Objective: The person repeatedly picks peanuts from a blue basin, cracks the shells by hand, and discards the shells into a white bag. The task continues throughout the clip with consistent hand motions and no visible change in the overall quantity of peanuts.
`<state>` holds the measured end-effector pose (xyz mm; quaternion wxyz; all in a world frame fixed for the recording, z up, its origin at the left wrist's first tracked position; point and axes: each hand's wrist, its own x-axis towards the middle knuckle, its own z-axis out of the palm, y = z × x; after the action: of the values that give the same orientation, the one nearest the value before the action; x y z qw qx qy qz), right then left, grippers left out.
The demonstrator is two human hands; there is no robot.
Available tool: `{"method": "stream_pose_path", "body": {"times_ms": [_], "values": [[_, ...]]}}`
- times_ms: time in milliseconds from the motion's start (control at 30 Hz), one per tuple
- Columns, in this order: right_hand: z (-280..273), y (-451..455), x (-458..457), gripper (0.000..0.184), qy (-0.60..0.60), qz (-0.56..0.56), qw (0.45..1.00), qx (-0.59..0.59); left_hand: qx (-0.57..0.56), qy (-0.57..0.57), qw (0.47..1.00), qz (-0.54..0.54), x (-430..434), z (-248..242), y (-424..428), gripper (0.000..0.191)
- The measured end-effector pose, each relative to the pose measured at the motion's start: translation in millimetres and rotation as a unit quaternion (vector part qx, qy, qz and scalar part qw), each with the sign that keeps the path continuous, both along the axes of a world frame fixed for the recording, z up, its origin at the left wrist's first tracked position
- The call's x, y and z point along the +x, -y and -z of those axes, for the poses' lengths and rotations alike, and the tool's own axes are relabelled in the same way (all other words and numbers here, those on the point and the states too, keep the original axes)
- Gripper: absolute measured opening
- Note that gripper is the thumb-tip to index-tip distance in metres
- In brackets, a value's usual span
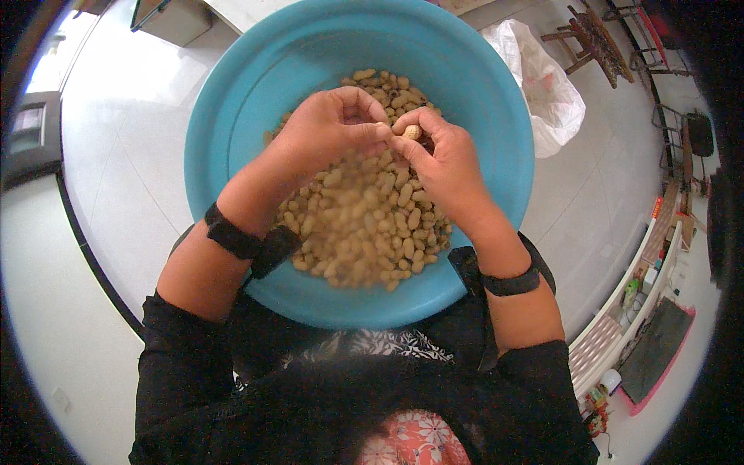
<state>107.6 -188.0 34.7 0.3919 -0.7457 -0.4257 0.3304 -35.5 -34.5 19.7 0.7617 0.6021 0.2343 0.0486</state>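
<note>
A large blue plastic basin [500, 174] sits before me, with a heap of unshelled peanuts [372, 221] in its bottom. Above the heap, my right hand [450, 154] pinches one peanut [412, 132] between thumb and forefinger. My left hand [325, 128] meets it there, its thumb tip right beside the right fingertips. Whether the left fingers grip part of that peanut or a bit of shell is hidden. Both wrists wear black straps. A patch of the heap in the middle looks blurred.
Right of the basin, a white woven sack [546, 93] lies on the pale tiled floor [575, 168]. Farther right stand a wooden stool [593, 43] and a long low cabinet [616, 314] with various items on it. A dark-framed door [32, 139] is at the left.
</note>
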Motion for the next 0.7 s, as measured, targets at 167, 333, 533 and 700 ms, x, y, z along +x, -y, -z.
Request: {"method": "stream_pose_path", "body": {"times_ms": [167,333,533,700], "values": [[-3.7,-0.2,-5.8,0.019,0.019,0.001,0.994,0.109,-0.039,0.013,0.998,-0.036,-0.4,1.9,0.9,0.021],[-5.5,1.0,-12.3,0.02,0.069,0.036,0.975,0.208,-0.049,0.007,0.998,-0.024,0.4,-0.5,2.6,0.022],[-11.8,3.7,-7.6,0.016,0.125,0.022,0.961,0.247,-0.192,0.032,0.981,0.008,0.8,-6.3,14.0,0.025],[-14.0,6.3,2.0,0.014,0.078,0.052,0.967,0.235,-0.047,-0.042,0.997,0.047,2.4,-5.9,6.4,0.022]]}}
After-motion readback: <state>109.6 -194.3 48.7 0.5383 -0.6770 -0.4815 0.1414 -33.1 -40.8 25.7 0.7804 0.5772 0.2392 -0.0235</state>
